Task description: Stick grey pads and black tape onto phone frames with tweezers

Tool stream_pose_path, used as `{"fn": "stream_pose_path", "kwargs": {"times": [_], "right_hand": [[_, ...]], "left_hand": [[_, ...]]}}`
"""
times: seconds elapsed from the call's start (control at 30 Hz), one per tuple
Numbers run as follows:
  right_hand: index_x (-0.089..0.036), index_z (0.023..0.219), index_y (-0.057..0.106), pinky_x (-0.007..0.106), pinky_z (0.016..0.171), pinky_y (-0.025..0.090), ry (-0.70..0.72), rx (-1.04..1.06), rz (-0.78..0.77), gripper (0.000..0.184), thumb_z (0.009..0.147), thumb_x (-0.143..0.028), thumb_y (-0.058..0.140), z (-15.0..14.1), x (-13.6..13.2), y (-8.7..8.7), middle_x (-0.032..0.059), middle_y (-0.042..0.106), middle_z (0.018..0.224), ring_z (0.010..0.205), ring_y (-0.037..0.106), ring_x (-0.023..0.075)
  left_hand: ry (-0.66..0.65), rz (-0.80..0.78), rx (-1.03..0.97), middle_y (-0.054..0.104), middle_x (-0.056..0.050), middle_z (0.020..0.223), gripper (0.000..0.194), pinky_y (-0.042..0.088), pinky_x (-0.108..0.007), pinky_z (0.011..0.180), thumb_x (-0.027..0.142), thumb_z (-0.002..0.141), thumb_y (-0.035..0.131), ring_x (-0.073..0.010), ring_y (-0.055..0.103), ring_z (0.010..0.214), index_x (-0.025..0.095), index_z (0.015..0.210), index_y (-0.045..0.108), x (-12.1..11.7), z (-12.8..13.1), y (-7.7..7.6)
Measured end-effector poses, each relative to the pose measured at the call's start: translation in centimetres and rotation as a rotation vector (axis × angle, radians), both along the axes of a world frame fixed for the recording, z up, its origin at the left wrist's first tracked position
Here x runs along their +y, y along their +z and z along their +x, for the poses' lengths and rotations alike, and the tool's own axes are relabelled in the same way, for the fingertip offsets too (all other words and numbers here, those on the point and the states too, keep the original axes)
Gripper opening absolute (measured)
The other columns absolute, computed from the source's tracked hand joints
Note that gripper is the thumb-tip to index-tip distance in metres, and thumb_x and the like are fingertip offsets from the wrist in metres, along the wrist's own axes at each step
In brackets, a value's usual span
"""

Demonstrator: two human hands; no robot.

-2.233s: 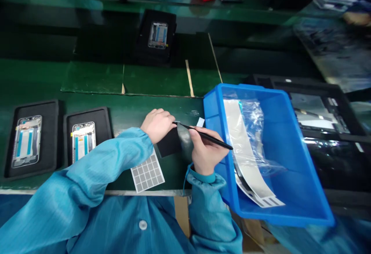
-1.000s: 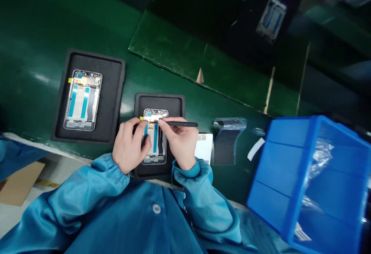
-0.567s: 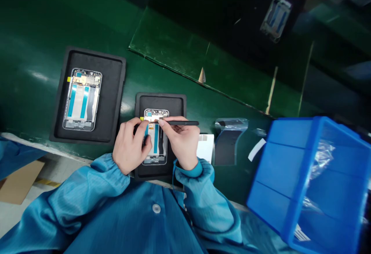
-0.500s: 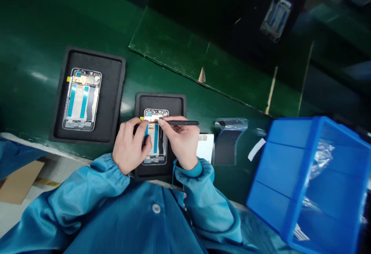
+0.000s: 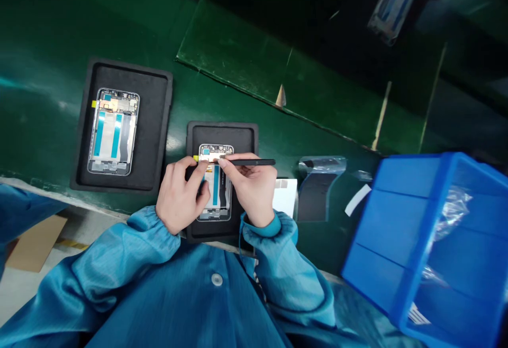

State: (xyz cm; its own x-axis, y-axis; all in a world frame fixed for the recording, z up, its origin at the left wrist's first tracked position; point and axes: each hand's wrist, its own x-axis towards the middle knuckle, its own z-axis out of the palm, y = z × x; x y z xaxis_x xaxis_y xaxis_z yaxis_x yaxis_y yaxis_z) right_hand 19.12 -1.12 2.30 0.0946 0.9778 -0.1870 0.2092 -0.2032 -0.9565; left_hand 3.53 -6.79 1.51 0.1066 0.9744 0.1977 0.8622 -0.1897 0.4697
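Holding tweezers (image 5: 254, 162), the right hand (image 5: 252, 189) reaches a phone frame (image 5: 211, 153).

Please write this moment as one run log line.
Left hand: steadies silver phone frame | right hand: holds black tweezers at frame's top | under: black foam tray

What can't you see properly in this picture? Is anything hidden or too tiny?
Head camera view:
The phone frame in the middle tray: the left hand and right hand cover much of it.
The black tweezers: the tip is too small to see what it touches.
The blue bin: the picture's edge cuts it off.
The label inside: too small to read.
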Motion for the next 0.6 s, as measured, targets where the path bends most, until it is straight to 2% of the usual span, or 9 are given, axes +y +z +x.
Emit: {"fn": "stream_pose_path", "kwargs": {"times": [0.3, 0.5, 0.6], "right_hand": [[-0.020, 0.083, 0.075, 0.027, 0.059, 0.059, 0.007, -0.004, 0.021, 0.015, 0.075, -0.031, 0.083, -0.1, 0.1, -0.1, 0.0025, 0.078, 0.079, 0.066, 0.073, 0.0167], [-0.021, 0.085, 0.075, 0.029, 0.064, 0.061, 0.025, -0.017, 0.023, 0.016, 0.076, -0.032, 0.082, 0.1, -0.2, 0.3, 0.0031, 0.078, 0.084, 0.072, 0.074, 0.0179], [-0.021, 0.087, 0.075, 0.030, 0.066, 0.062, -0.043, -0.037, 0.077, 0.014, 0.078, -0.031, 0.081, 0.6, -0.6, 1.2, 0.0032, 0.078, 0.086, 0.074, 0.075, 0.0181]], "left_hand": [[-0.037, 0.001, 0.078, 0.056, -0.018, 0.119, 0.043, 0.049, -0.043, 0.087, 0.024, 0.091, 0.056, -0.0284, 0.050, 0.099, 0.015, 0.132, 0.063, 0.1, -0.1, 0.3], [-0.069, -0.018, 0.326, 0.063, -0.016, 0.121, 0.045, 0.045, -0.042, 0.075, 0.029, 0.094, 0.051, -0.0306, 0.053, 0.100, 0.019, 0.137, 0.060, 0.0, 0.2, 1.4], [-0.097, 0.000, 0.442, 0.066, -0.014, 0.121, 0.045, 0.042, -0.042, 0.072, 0.028, 0.096, 0.049, -0.0306, 0.056, 0.100, 0.018, 0.139, 0.058, 0.0, 0.6, 1.9]]}}
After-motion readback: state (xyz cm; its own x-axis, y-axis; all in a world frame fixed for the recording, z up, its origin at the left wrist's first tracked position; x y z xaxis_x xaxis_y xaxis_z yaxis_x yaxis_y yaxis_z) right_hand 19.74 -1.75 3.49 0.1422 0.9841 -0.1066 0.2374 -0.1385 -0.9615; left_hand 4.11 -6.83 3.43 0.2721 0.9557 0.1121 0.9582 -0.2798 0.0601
